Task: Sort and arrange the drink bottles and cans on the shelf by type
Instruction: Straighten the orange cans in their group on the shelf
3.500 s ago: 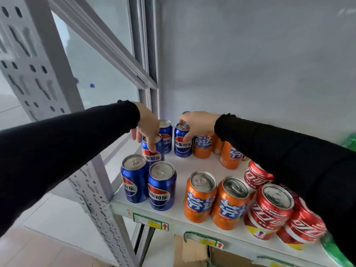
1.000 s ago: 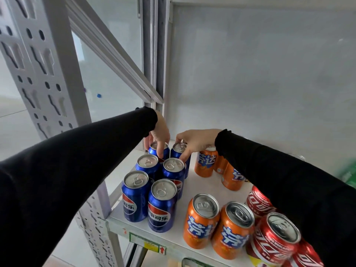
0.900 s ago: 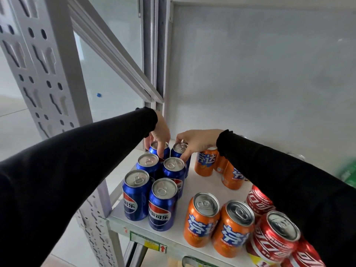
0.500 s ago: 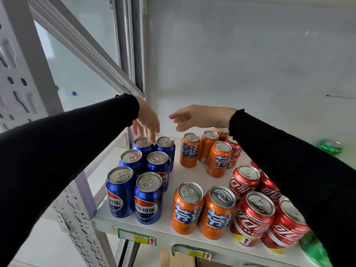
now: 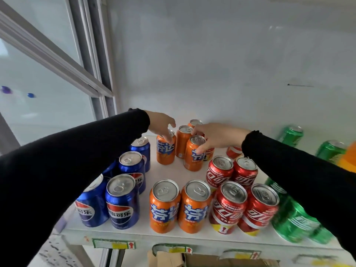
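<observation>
On the white shelf (image 5: 169,173) cans stand grouped by colour: blue Pepsi cans (image 5: 123,201) at the left, orange cans (image 5: 165,207) in the middle, red cola cans (image 5: 229,207) to their right, green cans (image 5: 294,220) at the far right. At the back stands a cluster of orange cans. My left hand (image 5: 162,125) curls its fingers over the top of the back-left orange can (image 5: 165,151). My right hand (image 5: 215,135) grips the nearer back orange can (image 5: 193,157), fingers down its right side. My sleeves hide some blue and green cans.
A grey shelf upright (image 5: 102,54) and a slanted brace stand left of the back wall. More green cans (image 5: 291,134) and something orange (image 5: 348,157) sit at the far right. A cardboard box (image 5: 173,259) lies under the shelf edge.
Both hands left the back blue cans, moved right through the air with fingers spread, and came down on two orange cans at the back. The view swung right.
</observation>
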A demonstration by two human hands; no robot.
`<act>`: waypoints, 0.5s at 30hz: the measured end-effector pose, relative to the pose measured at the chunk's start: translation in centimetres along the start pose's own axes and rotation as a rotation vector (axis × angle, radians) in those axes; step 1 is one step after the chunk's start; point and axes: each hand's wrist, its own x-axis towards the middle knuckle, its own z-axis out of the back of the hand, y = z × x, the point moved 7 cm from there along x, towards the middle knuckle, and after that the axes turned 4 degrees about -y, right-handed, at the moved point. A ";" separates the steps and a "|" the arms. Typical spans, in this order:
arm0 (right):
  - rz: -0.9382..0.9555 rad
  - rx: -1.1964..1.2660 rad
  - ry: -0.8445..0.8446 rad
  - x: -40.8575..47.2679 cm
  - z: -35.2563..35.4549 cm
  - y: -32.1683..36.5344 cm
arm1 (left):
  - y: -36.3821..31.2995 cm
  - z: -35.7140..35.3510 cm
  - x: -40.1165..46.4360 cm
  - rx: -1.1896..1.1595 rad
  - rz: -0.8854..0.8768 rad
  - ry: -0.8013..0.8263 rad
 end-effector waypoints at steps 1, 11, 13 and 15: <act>-0.006 0.007 0.001 0.1 -0.2 -0.1 | -0.3 -0.3 0.2 0.021 -0.007 0.004; -0.013 0.058 -0.052 -0.1 -0.4 0.8 | -1.1 -0.2 -1.3 0.120 -0.065 0.033; -0.008 0.074 -0.037 -0.7 -0.4 1.2 | -1.4 -0.4 -2.2 0.101 -0.077 0.069; 0.002 0.111 0.012 -1.5 -0.7 2.0 | -1.8 -0.7 -3.1 0.091 -0.086 0.114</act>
